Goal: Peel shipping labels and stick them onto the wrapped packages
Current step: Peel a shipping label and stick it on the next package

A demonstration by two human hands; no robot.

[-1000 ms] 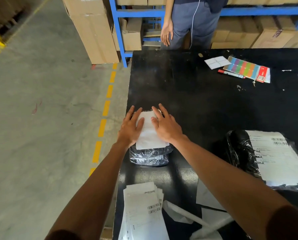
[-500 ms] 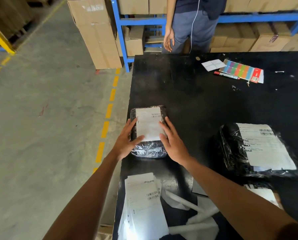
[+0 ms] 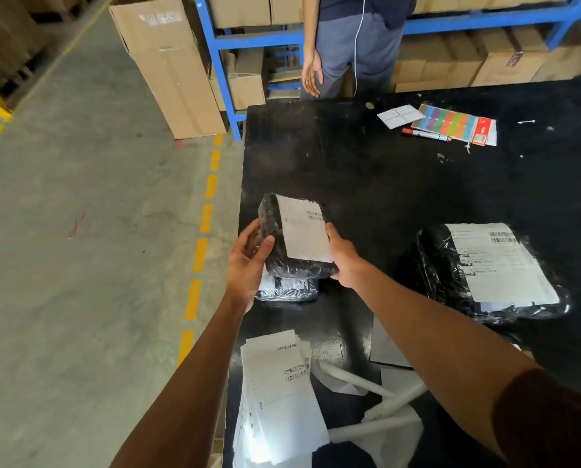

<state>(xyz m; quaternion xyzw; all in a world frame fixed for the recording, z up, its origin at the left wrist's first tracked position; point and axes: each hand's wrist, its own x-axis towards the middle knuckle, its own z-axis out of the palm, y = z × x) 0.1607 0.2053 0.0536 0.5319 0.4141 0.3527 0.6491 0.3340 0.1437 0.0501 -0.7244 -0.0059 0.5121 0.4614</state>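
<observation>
Half a second ago the labelled package (image 3: 295,238) lay flat with both hands at its near corners; now it is lifted clear and tilted, its far end higher than its near end. Left hand (image 3: 248,261) grips the left side, thumb curled over the top edge of the black wrap and fingers underneath. Right hand (image 3: 344,261) holds the right near corner, with its fingers hidden below the package, so how far they curl I cannot tell for sure, though it plainly bears the load. White shipping label (image 3: 304,231) covers most of the upper face, and its long axis runs away from the person, barcode at the far end.

Directly beneath the raised one sits a second wrapped package (image 3: 287,288) on the black surface (image 3: 366,177), partly hidden by the hands. A larger labelled package (image 3: 491,268) lies well apart to the right; the right hand is nearer to it. The stack of unpeeled labels (image 3: 279,393) rests near the person at the left edge of the surface, nearer the left arm, with curled backing strips (image 3: 380,410) just beside it on the right.

Likely the finished package goes aside next, exposing the one below.
</observation>
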